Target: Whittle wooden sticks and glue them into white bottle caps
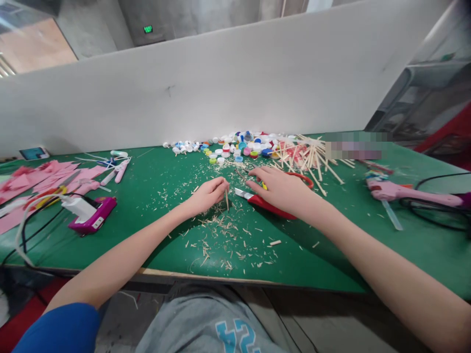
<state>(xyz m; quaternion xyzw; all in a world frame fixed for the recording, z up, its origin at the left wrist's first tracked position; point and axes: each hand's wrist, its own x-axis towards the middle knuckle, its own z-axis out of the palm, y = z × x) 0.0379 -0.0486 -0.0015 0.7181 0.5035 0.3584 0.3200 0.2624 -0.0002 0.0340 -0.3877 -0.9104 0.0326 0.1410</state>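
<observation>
Left of the red-handled scissors point(271, 205), the left hand point(209, 197) grasps a thin wooden stick point(227, 201) in its fingers; over the scissors, the right hand's point(278, 189) grip is unclear.

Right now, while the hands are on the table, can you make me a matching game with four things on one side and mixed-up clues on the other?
Things:
1. Left hand
2. Bottle caps
3. Power strip
4. Right-side glue gun

Clues:
A. Purple, with a white plug
B. Pink, near the right end of the green table
C. Pinching a thin wooden stick
D. Many colours, piled near the white partition

Pairs: 1-C, 2-D, 3-A, 4-B
</observation>
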